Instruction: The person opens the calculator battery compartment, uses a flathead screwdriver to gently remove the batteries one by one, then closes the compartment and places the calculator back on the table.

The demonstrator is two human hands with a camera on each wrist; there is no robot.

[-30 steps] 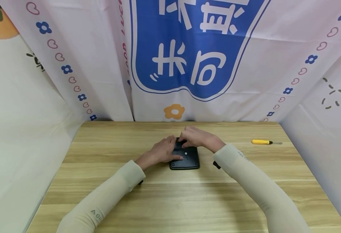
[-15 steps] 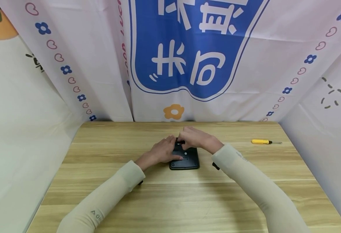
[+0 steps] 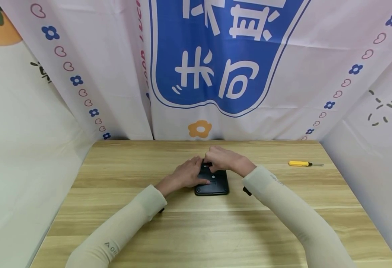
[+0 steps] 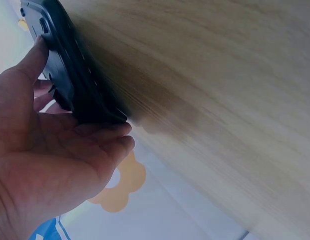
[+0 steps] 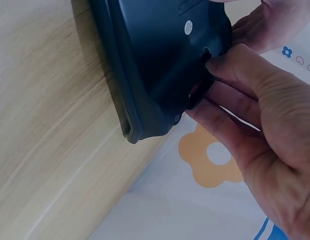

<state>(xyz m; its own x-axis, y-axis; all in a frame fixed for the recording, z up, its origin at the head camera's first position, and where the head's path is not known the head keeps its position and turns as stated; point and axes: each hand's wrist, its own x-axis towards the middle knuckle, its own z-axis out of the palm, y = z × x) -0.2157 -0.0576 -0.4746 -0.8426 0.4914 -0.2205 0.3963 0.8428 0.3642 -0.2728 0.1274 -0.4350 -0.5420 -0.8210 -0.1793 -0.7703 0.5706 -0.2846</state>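
A black calculator (image 3: 216, 188) lies back side up on the table, with round feet and a small white sticker (image 5: 188, 27) on its back. My left hand (image 3: 186, 173) grips its left side: the thumb (image 4: 37, 57) is on the back and the fingers are along the edge. At the far end, the thumb and fingers of my right hand (image 3: 223, 158) pinch the battery cover (image 5: 207, 57), which stands tilted up from its compartment. A dark opening shows beside the cover, with a small glint in the head view. My right fingers hide part of the cover.
A yellow-handled screwdriver (image 3: 299, 163) lies at the back right of the wooden table (image 3: 196, 234). A printed cloth (image 3: 125, 93) hangs right behind the table's far edge, and pale cloth walls stand at both sides.
My right fingers have pulled up slightly at the calculator's far end, and a gap with a glint now shows under them. My left hand has stayed in place.
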